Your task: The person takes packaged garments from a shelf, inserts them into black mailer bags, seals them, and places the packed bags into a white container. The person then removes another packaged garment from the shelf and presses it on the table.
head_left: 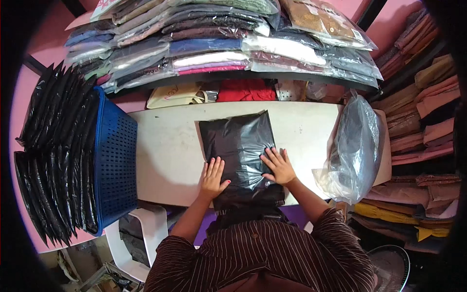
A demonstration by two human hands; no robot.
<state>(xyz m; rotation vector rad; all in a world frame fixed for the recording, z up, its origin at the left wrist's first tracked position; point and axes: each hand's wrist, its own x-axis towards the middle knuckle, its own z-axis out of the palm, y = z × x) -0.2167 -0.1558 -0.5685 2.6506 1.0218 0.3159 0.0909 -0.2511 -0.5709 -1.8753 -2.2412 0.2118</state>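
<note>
A black plastic mailing bag lies flat on the white table in front of me, its lower end near my body. Creases run across its shiny surface towards the right side. My left hand rests on the bag's left edge with the fingers stretched out. On the right edge lies my right hand, fingers spread and pressed against the plastic. Neither hand grips anything. What is inside the bag is hidden.
At left, a blue basket holds several black packed bags. A clear plastic bag stands at the table's right end. Wrapped garments fill the shelf above, and folded cloths are stacked at right. A white chair is lower left.
</note>
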